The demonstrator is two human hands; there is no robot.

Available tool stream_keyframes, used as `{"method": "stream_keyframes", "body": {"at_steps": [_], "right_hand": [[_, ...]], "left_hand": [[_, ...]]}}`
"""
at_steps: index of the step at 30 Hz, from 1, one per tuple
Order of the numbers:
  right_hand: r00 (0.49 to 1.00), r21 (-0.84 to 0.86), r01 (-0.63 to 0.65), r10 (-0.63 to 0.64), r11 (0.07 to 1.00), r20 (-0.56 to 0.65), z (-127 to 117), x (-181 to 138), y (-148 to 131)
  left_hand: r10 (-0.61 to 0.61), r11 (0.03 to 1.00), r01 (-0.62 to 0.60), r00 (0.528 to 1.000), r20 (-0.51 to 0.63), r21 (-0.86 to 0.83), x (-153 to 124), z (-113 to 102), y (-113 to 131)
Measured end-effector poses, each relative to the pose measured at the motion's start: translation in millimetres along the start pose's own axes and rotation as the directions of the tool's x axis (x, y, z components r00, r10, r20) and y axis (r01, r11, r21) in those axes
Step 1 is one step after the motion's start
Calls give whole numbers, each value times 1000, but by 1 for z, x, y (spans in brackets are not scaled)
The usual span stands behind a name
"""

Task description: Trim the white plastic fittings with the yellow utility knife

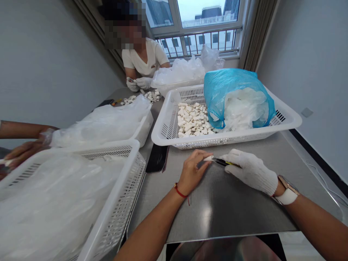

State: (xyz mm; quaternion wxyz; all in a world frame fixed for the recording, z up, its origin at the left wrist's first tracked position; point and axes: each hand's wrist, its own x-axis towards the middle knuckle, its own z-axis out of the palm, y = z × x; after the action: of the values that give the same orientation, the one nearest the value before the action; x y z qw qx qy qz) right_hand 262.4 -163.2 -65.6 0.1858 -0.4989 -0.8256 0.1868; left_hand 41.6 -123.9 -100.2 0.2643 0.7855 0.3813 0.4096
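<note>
One white tube (208,158), likely light and stiff, best held by its left end: left hand (193,168) pinches it well inside the worktop (195,214) near edge; right hand's fingers (230,157) clamp a utility knife (220,161).

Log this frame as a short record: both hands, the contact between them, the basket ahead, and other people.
Left hand: bare, pinching a small white piece
Right hand: white-gloved, gripping a black-and-yellow tool, probably a knife
Contact: tool's tip at the white piece; exact touch too small to tell
Basket ahead: white, with piled white pieces beside a blue bag
Others: white-topped person opposite; another person's arm at left edge
</note>
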Motion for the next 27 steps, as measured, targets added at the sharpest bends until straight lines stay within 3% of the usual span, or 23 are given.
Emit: {"method": "stream_keyframes", "body": {"at_steps": [5, 9, 11, 14, 18, 21, 27], "right_hand": [[1000, 91, -1, 3, 996, -12, 0, 3, 1], [999, 39, -11, 13, 999, -52, 1, 2, 0], [995, -28, -35, 32, 999, -94, 2, 1, -1], [988, -177, -50, 23, 983, -150, 5, 0, -1], [983, -371, -25, -45, 928, -180, 7, 0, -2], [986, -480, -38, -46, 876, -162, 6, 1, -4], [995, -573, -21, -40, 820, -94, 3, 2, -5]], "left_hand": [[-8, 1000, 8, 999, -48, -9, 1, 1, 3], [-205, 966, 194, 978, -48, -170, 4, 2, 4], [-365, 871, 337, 931, -12, -358, 6, 1, 3], [-553, 600, 484, 826, 108, -637, 9, -1, 1], [-645, 263, 537, 716, 267, -802, 12, -5, -2], [-656, 160, 538, 684, 318, -827, 13, -5, -4], [-626, 108, 574, 673, 393, -812, 11, -4, -4]]}}
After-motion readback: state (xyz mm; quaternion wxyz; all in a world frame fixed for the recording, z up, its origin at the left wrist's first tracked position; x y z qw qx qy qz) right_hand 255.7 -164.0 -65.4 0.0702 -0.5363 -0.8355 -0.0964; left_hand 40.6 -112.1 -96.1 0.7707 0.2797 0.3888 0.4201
